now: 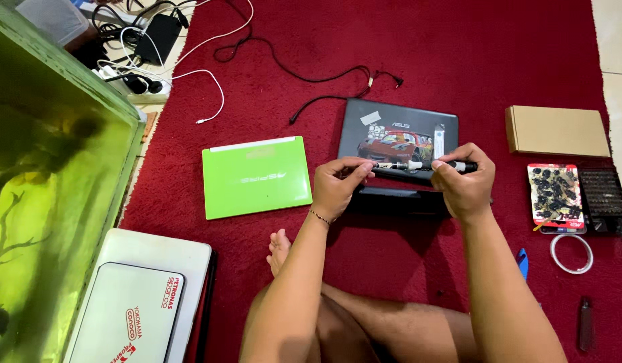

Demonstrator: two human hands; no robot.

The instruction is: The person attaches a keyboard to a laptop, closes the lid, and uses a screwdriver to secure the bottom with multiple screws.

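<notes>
My left hand (338, 185) pinches the tip end of a slim screwdriver (411, 165) and my right hand (462, 181) grips its black handle. The tool is held level between both hands, above a dark grey laptop (398, 131) with a car sticker on its closed lid. A black slab, perhaps a battery (398, 200), lies just below the hands at the laptop's near edge.
A green laptop (256, 176) lies to the left on the red carpet (459, 54). A cardboard box (556, 131), a screwdriver bit case (605, 199), a small parts tray (555, 195), a white ring (571, 253) sit right. Fish tank (49, 188) left, cables (311, 74) behind, white laptops (143, 302) near left.
</notes>
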